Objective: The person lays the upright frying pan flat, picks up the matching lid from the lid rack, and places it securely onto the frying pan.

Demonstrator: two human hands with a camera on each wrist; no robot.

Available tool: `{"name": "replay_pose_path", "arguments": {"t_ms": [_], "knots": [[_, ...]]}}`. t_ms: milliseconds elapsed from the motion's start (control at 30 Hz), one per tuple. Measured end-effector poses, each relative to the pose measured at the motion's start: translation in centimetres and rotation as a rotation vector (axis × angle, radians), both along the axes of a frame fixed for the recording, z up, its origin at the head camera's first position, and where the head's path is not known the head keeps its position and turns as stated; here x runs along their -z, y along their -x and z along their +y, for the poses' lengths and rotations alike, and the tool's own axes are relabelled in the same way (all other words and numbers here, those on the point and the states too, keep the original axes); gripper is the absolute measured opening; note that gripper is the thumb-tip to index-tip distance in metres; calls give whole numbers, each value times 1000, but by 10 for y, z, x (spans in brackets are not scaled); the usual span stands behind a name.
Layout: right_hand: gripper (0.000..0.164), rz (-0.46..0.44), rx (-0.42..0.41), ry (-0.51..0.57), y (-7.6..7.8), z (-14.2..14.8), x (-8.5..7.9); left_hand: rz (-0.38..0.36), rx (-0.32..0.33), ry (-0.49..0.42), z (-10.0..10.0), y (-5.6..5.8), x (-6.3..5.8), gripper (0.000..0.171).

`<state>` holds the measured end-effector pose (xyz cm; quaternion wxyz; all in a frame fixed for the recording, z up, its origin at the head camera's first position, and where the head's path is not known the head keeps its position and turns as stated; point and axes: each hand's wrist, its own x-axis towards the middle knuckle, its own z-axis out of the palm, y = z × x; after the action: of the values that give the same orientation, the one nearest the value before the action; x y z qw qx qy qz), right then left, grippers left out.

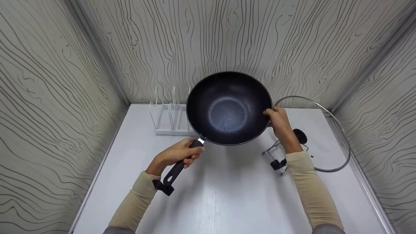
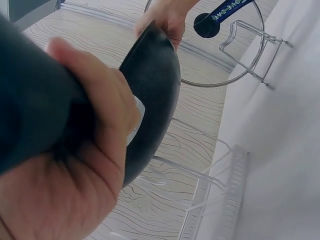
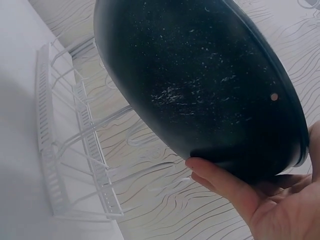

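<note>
My left hand (image 1: 178,152) curls round the long black handle (image 1: 175,171), and my right hand (image 1: 280,122) pinches the edge of the round black metal pan (image 1: 229,110), tilted up above the smooth white table (image 1: 208,201). I should move both hands together so it doesn't twist. Pale walls (image 1: 208,39) with wavy dark lines stand on three sides

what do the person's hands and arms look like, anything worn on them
The left hand and right hand are ungloved. The sleeves are beige and slightly wrinkled, with grey fabric higher up. A small black device sits by each cuff.
</note>
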<state>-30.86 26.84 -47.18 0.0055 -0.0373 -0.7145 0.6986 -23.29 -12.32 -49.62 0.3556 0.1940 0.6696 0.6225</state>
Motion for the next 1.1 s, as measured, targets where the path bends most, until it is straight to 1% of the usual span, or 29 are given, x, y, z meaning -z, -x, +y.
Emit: {"name": "replay_pose_path", "arguments": {"t_ms": [100,300,433,533,667,833,967,1100], "knots": [[19,0,5,11,-2,-1,1,37,-30,56,-1,-1,-5,22],[24,-11,11,5,-6,-3,6,140,-114,184,0,-4,-11,22],[20,-13,32,26,-8,-4,9,205,-175,258,2,-7,-10,23],[20,-20,33,48,-9,-5,10,262,-206,307,2,-8,-8,24],[32,-38,1,63,-9,-4,11,316,-215,348,1,-10,-7,21],[47,-50,-44,4,-9,-1,8,332,-218,342,0,-13,-8,17],[50,-54,-49,-88,-7,2,4,325,-220,339,-1,-15,-9,15],[51,-66,-53,-143,-3,4,0,318,-221,335,-3,-17,-11,16]]}}
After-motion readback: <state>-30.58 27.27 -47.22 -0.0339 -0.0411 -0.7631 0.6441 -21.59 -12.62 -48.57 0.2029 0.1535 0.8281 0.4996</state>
